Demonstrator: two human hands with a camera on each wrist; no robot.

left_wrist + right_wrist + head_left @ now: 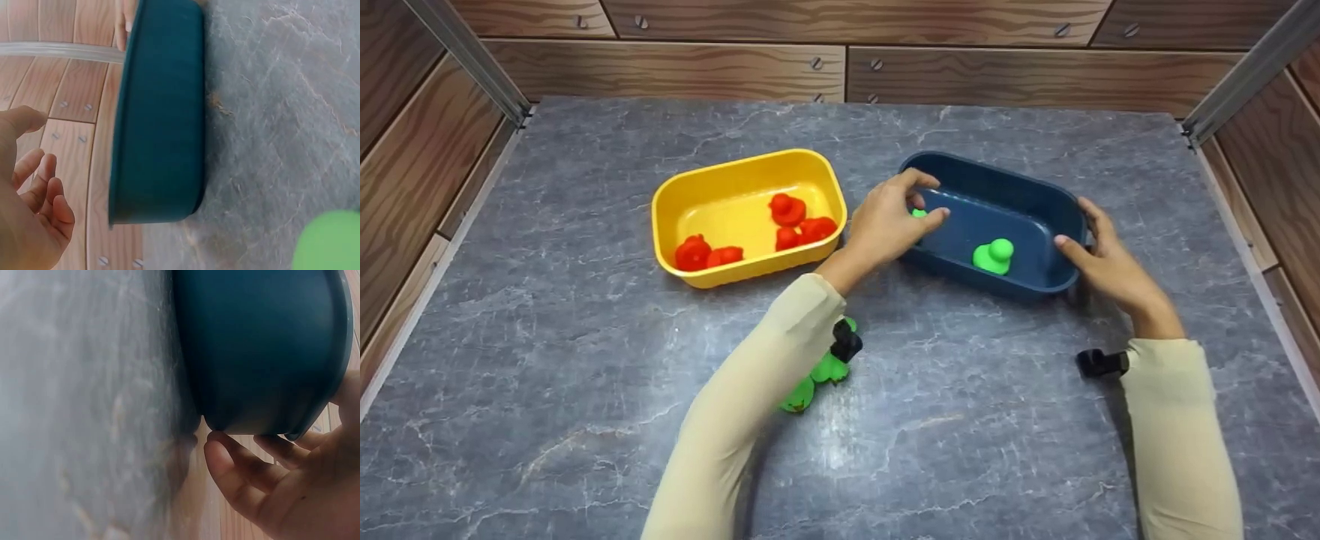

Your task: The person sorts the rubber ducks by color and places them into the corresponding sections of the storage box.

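Observation:
My left hand hovers over the left end of a dark blue tub, thumb and fingers apart with nothing between them. Just under it a green rubber duck shows in part inside the tub. Another green duck sits upright farther right on the tub floor. At the tub's right end my right hand grips the wall, thumb at the rim and fingers round the outside. In the right wrist view the fingertips touch the tub's outer wall.
To the left stands a yellow tub holding several red ducks. Green ducks lie on the grey marbled table, partly hidden by my left forearm. Wood-patterned panels border the table at the back and sides.

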